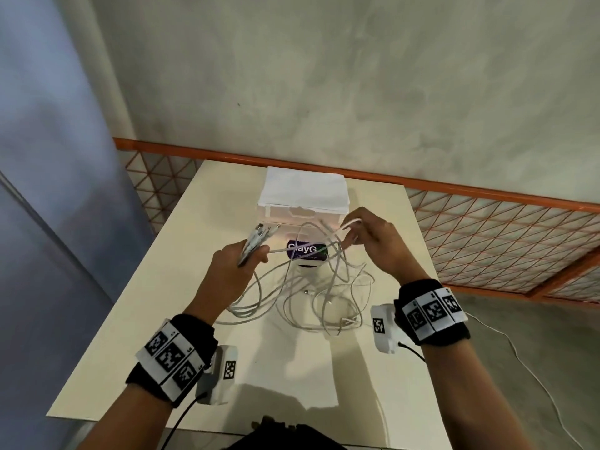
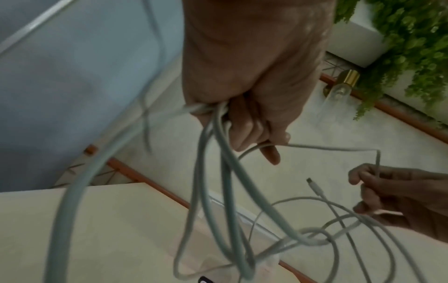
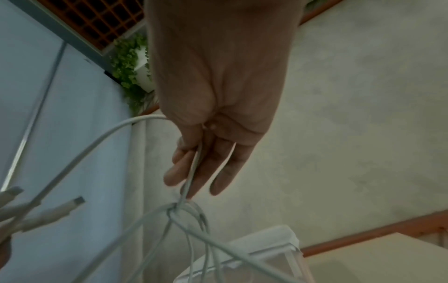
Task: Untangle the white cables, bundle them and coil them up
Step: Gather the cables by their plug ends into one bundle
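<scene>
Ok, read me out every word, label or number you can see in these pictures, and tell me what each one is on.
"ClayG": white letters on the dark label of a round white container on the table, partly crossed by the white cables; the word may run on.
Smaller line beneath it on that label: too blurred to read.
Black-and-white square code markers on the wristbands and wrist cameras: patterns, no readable text.
Wrist views: none.

Smooth plastic white cables (image 1: 311, 280); matt cream table (image 1: 156, 336); rough plaster wall (image 1: 357, 76)
</scene>
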Tool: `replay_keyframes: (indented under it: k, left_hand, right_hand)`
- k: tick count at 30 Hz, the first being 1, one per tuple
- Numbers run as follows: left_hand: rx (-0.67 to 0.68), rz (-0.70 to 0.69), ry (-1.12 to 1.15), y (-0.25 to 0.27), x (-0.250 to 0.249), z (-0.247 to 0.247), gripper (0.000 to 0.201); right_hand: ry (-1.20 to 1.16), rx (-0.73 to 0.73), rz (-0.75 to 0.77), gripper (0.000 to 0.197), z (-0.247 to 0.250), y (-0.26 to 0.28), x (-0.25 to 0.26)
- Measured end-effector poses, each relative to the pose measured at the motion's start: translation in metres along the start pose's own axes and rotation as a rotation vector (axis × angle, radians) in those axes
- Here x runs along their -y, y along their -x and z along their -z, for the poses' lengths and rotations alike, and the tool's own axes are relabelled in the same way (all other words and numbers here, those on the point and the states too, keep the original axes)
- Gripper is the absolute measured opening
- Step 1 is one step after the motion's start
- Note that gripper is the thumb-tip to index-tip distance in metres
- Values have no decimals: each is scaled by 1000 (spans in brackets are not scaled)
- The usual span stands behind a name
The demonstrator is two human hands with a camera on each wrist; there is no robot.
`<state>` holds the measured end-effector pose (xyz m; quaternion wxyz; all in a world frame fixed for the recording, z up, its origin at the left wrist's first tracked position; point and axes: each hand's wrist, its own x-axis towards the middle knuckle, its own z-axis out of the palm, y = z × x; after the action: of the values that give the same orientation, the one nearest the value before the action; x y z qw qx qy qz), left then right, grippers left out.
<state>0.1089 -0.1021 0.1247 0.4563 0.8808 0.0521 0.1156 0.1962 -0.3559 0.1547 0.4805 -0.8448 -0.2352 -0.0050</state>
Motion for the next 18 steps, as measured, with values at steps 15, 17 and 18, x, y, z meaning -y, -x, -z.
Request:
replay_keyframes:
  k: [15,17,18]
  left_hand:
    - [-10,-35,-76,0,32,51,28]
    - [-54,-23,-75,1,34,52,29]
    - [-71,-19,-69,2,34,53,30]
  right_hand:
    - [-96,-125,-461,28,0,29,-72]
    - [-176,-142,-512,33,-3,36,-74]
    - [-202,-163,-525,37,-4,39,-76]
